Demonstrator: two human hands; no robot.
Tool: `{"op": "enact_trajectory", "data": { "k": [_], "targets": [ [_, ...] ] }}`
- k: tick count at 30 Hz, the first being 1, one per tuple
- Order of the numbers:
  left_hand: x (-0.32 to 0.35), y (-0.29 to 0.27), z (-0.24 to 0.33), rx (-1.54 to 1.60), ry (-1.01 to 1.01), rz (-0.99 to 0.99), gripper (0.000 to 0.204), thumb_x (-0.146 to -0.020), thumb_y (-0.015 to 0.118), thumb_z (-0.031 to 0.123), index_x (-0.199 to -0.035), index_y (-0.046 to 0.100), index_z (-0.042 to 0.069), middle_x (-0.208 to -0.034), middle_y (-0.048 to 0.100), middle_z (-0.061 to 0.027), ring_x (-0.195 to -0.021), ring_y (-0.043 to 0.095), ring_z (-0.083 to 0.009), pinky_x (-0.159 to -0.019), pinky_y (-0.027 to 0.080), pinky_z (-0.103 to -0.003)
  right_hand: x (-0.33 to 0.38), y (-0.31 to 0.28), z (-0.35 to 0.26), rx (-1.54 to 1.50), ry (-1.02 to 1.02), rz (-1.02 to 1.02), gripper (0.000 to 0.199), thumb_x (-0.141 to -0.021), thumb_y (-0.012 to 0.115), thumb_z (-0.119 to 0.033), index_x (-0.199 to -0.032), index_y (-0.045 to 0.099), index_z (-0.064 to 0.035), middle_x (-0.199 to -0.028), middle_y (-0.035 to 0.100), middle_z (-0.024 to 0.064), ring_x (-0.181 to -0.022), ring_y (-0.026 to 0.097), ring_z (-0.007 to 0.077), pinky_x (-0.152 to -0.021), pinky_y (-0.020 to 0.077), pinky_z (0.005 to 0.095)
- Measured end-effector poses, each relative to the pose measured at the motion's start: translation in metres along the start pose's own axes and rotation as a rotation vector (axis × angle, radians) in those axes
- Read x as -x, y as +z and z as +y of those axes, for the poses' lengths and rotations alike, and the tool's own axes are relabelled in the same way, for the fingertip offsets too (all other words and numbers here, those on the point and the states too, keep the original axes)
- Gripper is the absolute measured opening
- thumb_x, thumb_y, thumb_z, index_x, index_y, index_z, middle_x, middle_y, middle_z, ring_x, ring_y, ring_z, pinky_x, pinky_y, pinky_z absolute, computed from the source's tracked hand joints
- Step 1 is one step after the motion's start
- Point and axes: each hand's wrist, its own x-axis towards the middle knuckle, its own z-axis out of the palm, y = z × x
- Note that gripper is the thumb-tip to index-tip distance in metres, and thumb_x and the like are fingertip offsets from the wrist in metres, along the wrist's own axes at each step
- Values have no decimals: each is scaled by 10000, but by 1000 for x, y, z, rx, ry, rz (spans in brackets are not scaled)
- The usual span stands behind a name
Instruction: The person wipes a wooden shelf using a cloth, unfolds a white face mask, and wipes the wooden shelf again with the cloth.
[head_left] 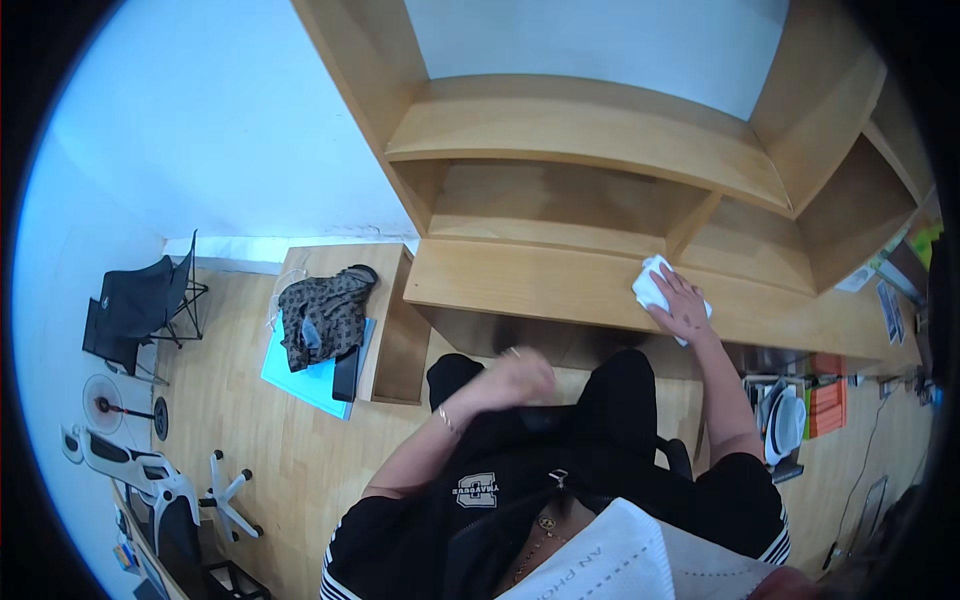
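Observation:
My right hand (685,305) presses a folded white cloth (651,284) onto the top of a light wood desk (530,283), right of its middle. The fingers lie over the cloth and cover part of it; white edges show on both sides of the hand. My left hand (515,378) hangs over my lap, in front of the desk's near edge and apart from it. Motion blurs its fingers, so I cannot make out whether they are curled round anything.
Wooden shelves (590,112) rise behind the desktop. At left, a low wooden cabinet (398,335) carries a dark patterned bag (325,312) and a light blue folder (300,375). A folding chair (140,295), a fan (103,404) and a white office chair (150,480) stand farther left. An orange crate (828,395) is at right.

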Motion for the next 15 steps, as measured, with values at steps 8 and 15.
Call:
{"op": "enact_trajectory", "data": {
  "k": [8, 15],
  "targets": [
    [-14, -119, -138, -980, -657, 1211, 522, -893, 590, 430, -1248, 569, 48, -1335, 528, -181, -1274, 445, -374, -1055, 260, -599, -21, 26, -74, 100, -54, -4, 748, -875, 533, -592, -1497, 366, -211, -1563, 321, 112, -1427, 317, 322, -1101, 229, 559],
    [-41, -109, -136, -1018, -927, 1252, 552, -884, 605, 427, -1292, 528, 64, -1345, 505, -165, -1290, 422, -355, -1081, 227, -592, -74, 64, -207, -23, -54, -77, 690, -891, 502, -579, -1493, 378, -264, -1602, 242, 81, -1464, 244, 295, -1115, 200, 592]
  ]
}}
